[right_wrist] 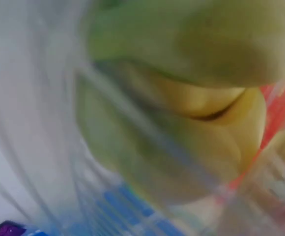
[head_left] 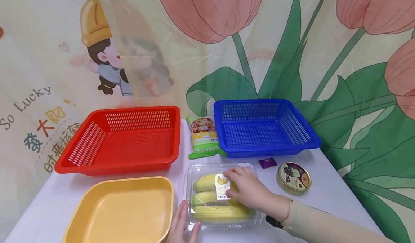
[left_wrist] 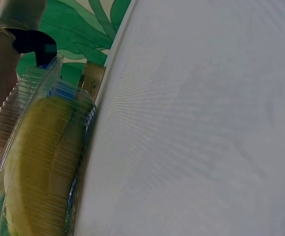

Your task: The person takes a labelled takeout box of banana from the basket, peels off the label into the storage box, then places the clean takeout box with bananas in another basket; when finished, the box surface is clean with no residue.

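A clear plastic clamshell box (head_left: 207, 168) of bananas (head_left: 207, 198) lies on the table, its lid down and a white banana label (head_left: 221, 187) on top. My right hand (head_left: 248, 189) rests on the lid, with fingers at the label's upper right and the thumb near its lower right. At the box's front left corner, my left hand (head_left: 179, 225) touches the side with fingers spread; part of it falls below the frame. The left wrist view shows the box's ridged side (left_wrist: 39, 162) close up. Bananas (right_wrist: 196, 128) fill the blurred right wrist view through the plastic.
A yellow tub (head_left: 124, 207) stands left of the box, with a red basket (head_left: 139, 142) behind it. At the back right are a blue basket (head_left: 259, 131) and a green food packet (head_left: 204, 138). A purple wrapped sweet (head_left: 267, 163) and a round tin (head_left: 293, 178) lie right.
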A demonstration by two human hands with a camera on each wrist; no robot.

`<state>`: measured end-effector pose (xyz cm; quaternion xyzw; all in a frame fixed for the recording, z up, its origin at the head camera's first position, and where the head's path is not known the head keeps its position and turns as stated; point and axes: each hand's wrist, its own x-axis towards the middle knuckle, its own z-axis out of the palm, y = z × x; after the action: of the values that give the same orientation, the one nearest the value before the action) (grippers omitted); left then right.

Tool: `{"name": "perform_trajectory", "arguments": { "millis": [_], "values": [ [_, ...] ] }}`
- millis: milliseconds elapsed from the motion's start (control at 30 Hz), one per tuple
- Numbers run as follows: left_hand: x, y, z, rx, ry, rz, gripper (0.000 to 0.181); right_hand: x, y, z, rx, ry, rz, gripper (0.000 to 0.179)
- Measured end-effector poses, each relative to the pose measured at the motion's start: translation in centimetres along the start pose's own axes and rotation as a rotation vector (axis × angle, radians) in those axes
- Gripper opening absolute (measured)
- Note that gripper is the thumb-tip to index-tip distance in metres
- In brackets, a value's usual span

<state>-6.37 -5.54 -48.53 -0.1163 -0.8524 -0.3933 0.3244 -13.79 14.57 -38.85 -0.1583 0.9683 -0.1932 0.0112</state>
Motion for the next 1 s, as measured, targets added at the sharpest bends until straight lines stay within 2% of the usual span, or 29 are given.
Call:
{"name": "perform_trajectory", "arguments": {
  "millis": [67, 200, 300, 600, 833, 1000],
  "values": [
    [-0.02, -0.06, 0.05, -0.005, 0.008, 0.013, 0.078, 0.01, -0.06, 0.06, 0.012, 0.002, 0.017, 0.049],
    [0.17, -0.39, 0.26, -0.023, 0.049, 0.082, 0.06, 0.06, -0.09, 0.11, 0.035, 0.016, 0.028, 0.048],
    [0.3, -0.52, 0.38, -0.032, 0.071, 0.114, 0.06, 0.14, -0.08, 0.18, 0.031, 0.021, 0.02, 0.047],
    [0.22, -0.53, 0.36, -0.028, 0.053, 0.104, 0.061, 0.06, -0.12, 0.23, 0.014, 0.007, 0.003, 0.045],
    [0.21, -0.73, 0.53, -0.022, 0.078, 0.134, 0.061, 0.07, -0.18, 0.17, 0.024, -0.001, -0.009, 0.045],
    [0.21, -0.67, 0.43, -0.01, 0.074, 0.128, 0.062, 0.18, -0.09, 0.28, 0.045, -0.019, -0.003, 0.045]
  ]
}}
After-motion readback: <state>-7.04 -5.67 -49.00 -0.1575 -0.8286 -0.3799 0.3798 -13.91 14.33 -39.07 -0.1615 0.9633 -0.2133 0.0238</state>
